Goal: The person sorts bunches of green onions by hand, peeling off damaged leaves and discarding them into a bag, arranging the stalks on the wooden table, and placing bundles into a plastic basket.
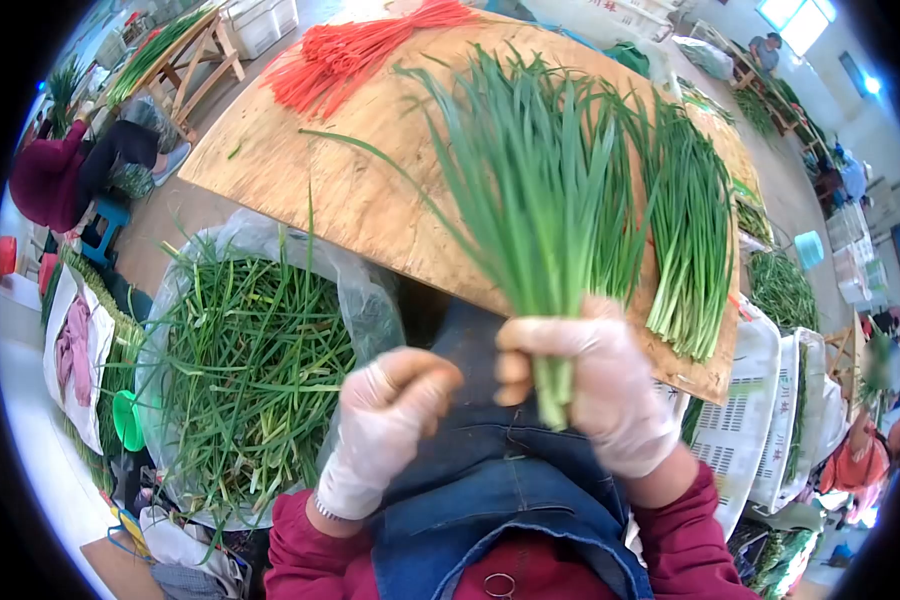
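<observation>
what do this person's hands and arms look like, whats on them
The left hand and right hand each wear a thin, whitish, wrinkled glove reaching the wrist; whether the left fingertips are covered is hard to tell. A narrow light-and-dark band, perhaps a bracelet, circles the left wrist. Both sleeves are deep magenta, ending short of the gloves.

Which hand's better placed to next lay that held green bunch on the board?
Probably the right hand: it grips the green bunch by its stems, leaves over the wooden board. The left hand is apart from it.

Bright, with fisheye edges seemingly soft.
</observation>
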Demonstrator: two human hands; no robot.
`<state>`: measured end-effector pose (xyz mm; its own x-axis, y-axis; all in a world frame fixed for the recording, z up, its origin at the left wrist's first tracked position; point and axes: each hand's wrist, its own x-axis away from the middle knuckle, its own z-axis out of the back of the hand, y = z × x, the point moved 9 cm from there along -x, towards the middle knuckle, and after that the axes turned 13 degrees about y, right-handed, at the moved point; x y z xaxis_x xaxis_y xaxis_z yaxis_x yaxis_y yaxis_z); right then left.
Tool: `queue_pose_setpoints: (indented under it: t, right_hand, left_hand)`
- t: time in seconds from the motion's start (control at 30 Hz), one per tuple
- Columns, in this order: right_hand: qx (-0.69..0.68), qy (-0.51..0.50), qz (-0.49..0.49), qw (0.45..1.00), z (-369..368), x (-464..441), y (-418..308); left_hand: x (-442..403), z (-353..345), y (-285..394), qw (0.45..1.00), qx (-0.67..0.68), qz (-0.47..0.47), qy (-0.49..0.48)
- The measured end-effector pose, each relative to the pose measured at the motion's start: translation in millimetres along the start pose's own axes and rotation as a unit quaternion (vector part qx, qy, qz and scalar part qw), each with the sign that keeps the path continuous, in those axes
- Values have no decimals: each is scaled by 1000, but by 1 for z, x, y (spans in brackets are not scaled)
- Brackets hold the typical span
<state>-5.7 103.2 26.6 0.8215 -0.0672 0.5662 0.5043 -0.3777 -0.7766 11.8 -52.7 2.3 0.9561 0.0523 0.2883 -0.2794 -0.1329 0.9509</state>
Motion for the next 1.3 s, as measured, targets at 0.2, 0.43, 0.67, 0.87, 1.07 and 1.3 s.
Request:
queue_pose_setpoints:
  t: [0.2, 0.43, 0.67, 0.87, 1.07, 1.3]
  right_hand:
    - [77, 79, 103, 988, 73, -16, -90]
    - [200, 245, 117, 942, 155, -45, -65]
    - [421, 287, 193, 839, 150, -44, -64]
    - [515, 286, 220, 778, 143, -40, -70]
    - [175, 181, 130, 959, 104, -55, -27]
    - [9, 81, 75, 994, 22, 8, 45]
  left_hand:
    - [-46, -48, -12, 978, -186, -92, -31]
    - [-80, -106, -3, 939, -290, -187, -12]
    - [-96, -121, -5, 941, -315, -125, -13]
    - [-100, -121, -3, 953, -296, -67, -20]
    - [-99, -138, -7, 964, -259, -53, -43]
    - [-32, -58, 32, 943, -280, -177, -39]
